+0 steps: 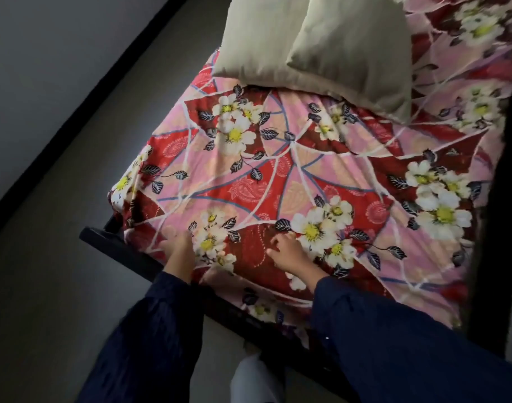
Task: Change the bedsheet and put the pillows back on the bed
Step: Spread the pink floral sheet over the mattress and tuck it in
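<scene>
A red and pink bedsheet [278, 181] with white flowers covers the mattress. Two beige pillows lie on it at the far end: one [254, 45] on the left, the other [356, 53] overlapping it on the right. My left hand [177, 248] rests on the sheet near the bed's near left corner, fingers spread flat. About a hand's width to the right, my right hand [288, 253] also presses on the sheet with fingers apart. Neither hand holds a fold of cloth. Both arms wear dark blue sleeves.
The dark bed frame [124, 248] runs along the near edge under my arms. Grey floor [45, 257] lies to the left, with a black skirting line against the wall. A dark upright [493, 228] stands at the right. A white-clad foot [254, 379] shows below.
</scene>
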